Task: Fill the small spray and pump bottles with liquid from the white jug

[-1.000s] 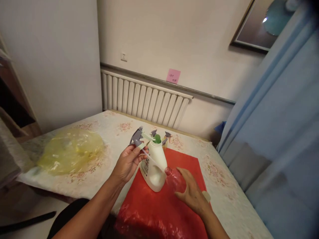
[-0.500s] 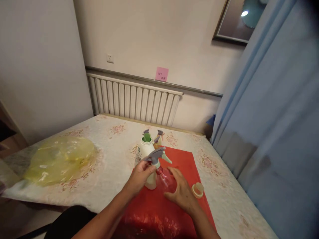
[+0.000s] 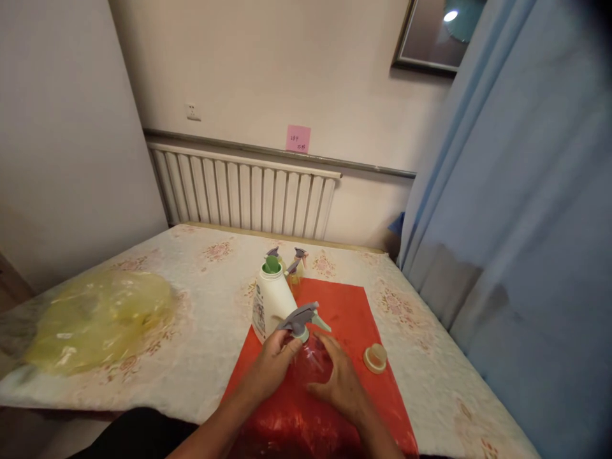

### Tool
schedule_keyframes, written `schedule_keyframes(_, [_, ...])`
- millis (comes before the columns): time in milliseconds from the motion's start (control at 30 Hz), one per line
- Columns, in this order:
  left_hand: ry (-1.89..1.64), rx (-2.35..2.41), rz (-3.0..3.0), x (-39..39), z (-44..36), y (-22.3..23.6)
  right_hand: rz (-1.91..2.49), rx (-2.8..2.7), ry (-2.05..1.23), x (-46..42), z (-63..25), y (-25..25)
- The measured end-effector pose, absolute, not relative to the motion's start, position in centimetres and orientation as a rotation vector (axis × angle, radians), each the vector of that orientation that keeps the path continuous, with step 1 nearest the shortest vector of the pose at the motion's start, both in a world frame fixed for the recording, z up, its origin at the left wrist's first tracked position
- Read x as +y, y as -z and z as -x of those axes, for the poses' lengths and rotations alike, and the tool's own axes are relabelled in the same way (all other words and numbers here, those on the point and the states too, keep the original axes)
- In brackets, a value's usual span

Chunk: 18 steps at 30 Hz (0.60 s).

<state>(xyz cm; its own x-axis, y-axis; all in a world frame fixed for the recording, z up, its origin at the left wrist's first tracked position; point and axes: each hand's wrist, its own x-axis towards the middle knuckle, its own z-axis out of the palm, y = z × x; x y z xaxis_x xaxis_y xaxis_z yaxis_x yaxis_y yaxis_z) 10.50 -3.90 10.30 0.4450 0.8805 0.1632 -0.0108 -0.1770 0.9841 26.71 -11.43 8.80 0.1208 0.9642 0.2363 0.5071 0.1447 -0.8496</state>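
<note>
In front of me a clear spray bottle (image 3: 312, 368) stands upright, its body tinted red by the red sheet (image 3: 342, 303) beneath. Its grey trigger head (image 3: 300, 319) sits at the neck, with the pale trigger pointing right. My left hand (image 3: 270, 368) pinches the collar under the head between thumb and fingers. Curved round the right side of the bottle's body is my right hand (image 3: 338, 381). Just behind them is an open white jug (image 3: 276, 298) with something green in its mouth. A pale translucent cap (image 3: 375, 358) lies to the right of my right hand.
Several more spray bottles (image 3: 297, 271) with grey heads stand behind the jug. A crumpled yellow plastic bag (image 3: 100, 315) lies at left on the flowered tablecloth (image 3: 210, 306). Beyond the table are a radiator (image 3: 243, 191) and wall; a blue curtain (image 3: 502, 223) hangs on the right.
The spray head and both hands are lower in view, and more of the jug shows. The neck visible below the head earlier is now mostly covered. My view has shifted slightly right.
</note>
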Motion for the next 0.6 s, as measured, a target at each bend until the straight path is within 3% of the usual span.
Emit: schedule_keyframes(600, [-0.846, 0.488, -1.542, -3.3, -14.0, -9.5, 1.399, -1.266, -0.669, -10.2, -29.6, -3.7])
